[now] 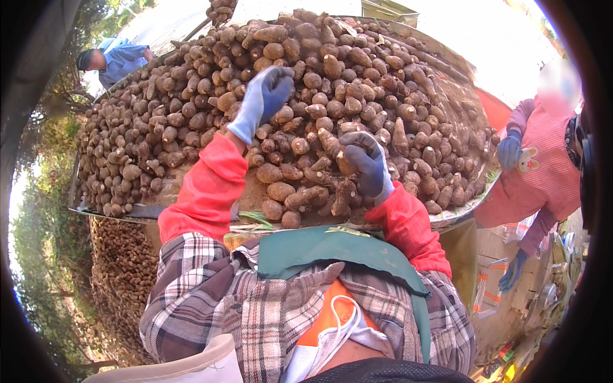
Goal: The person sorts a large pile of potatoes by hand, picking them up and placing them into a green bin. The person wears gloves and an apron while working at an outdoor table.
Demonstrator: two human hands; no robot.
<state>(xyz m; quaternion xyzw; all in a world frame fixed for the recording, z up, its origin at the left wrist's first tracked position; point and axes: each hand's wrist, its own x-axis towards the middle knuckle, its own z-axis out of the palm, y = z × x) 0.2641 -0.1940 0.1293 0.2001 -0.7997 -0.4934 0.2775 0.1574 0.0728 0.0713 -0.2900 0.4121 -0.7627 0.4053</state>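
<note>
A large heap of brown taro corms point(311, 79) covers the table before me. My left hand point(273, 95), in a grey and blue work glove, is raised over the middle of the heap with its fingers curled; whether anything is in them cannot be told. Lower and to the right, my right hand point(366, 160), gloved alike, is closed around a taro corm point(346, 163) near the table's front. Several larger corms, among them a knobbly one point(343, 196), lie just below and left of this hand. Red sleeves cover both my forearms.
A person in a pink apron point(550, 158) and blue gloves stands at the right. Another person in a blue shirt point(122, 62) is at the far left edge. The table's front rim point(153, 220) runs close to my green apron. More corms point(122, 268) lie lower left.
</note>
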